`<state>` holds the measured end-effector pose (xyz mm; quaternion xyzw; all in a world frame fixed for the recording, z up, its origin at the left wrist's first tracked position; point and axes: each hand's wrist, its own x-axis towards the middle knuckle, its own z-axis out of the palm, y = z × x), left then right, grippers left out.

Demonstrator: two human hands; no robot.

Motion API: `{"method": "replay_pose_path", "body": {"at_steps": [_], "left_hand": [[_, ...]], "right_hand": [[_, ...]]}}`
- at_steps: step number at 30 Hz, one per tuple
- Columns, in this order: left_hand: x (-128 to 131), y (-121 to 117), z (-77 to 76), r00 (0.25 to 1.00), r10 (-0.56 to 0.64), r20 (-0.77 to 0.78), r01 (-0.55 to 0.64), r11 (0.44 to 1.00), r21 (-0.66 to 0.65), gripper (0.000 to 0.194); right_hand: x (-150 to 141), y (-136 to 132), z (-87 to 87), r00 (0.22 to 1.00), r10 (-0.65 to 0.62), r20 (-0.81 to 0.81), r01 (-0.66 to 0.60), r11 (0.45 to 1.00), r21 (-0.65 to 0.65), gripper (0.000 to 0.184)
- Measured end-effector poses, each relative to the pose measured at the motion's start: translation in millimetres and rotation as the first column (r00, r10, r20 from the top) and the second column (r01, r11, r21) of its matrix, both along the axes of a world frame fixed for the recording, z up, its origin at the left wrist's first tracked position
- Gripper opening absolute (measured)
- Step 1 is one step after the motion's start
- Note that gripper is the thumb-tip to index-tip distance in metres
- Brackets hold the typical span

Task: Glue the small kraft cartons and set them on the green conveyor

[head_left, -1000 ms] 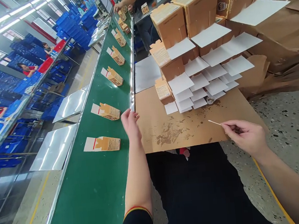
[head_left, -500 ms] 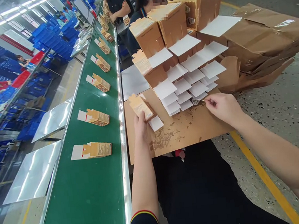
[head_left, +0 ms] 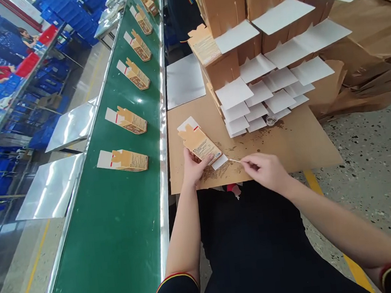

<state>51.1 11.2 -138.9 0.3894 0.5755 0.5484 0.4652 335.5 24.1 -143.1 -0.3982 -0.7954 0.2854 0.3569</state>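
My left hand [head_left: 194, 168] is closed around a small printed carton [head_left: 200, 142], which it holds tilted just over the cardboard sheet [head_left: 285, 149]. Both ends of the carton have flaps standing out, a white one at the top and another white one at the lower right. Pinched in my right hand [head_left: 265, 169] is a cotton swab [head_left: 234, 160], its tip at or very near the lower white flap. Whether the tip touches the flap I cannot tell. At the foot of the stacked cartons sits a small round glass dish [head_left: 270, 120].
Stacked cartons [head_left: 225, 72] with white flaps [head_left: 233, 93] sticking out rise behind the sheet. To the left runs a green conveyor belt [head_left: 120, 227] with a metal rail [head_left: 163, 186], carrying several cartons [head_left: 131, 160]. A person's dark sleeve [head_left: 184, 9] shows beyond the stack. Brown wrapping paper [head_left: 369, 51] lies right.
My left hand went from the belt's edge to the stack's near-left carton, then turned it in front of me. The right hand dipped the swab towards the glass dish, then brought it to the carton's flap.
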Motion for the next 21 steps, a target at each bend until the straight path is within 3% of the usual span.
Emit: {"method": "replay_pose_path", "body": {"at_steps": [3, 6, 10, 16, 21], "left_hand": [[0.3, 0.3, 1.4, 0.999, -0.011, -0.032, 0.011, 1.000, 0.002, 0.085], [3.3, -0.9, -0.5, 0.998, -0.012, -0.055, 0.013, 1.000, 0.011, 0.086], [12.7, -8.0, -5.7, 0.993, -0.007, -0.115, 0.008, 1.000, 0.008, 0.085], [26.8, -22.7, -6.5, 0.931, 0.016, -0.365, 0.007, 0.998, 0.061, 0.076], [30.3, -23.1, -4.8, 0.957, 0.078, -0.279, -0.066, 0.996, 0.051, 0.068]], "right_hand": [[-36.7, -3.6, -14.9, 0.997, 0.077, 0.016, -0.077, 0.997, -0.023, 0.028], [-44.5, 2.0, -18.2, 0.994, 0.108, 0.020, -0.107, 0.994, -0.029, 0.028], [-17.4, -0.7, -8.5, 0.997, 0.030, -0.071, -0.033, 0.999, -0.030, 0.026], [31.1, -12.6, 4.4, 0.973, -0.171, -0.157, 0.160, 0.984, -0.078, 0.019], [41.4, -21.1, 6.3, 0.964, -0.241, -0.113, 0.219, 0.960, -0.176, 0.022]]}}
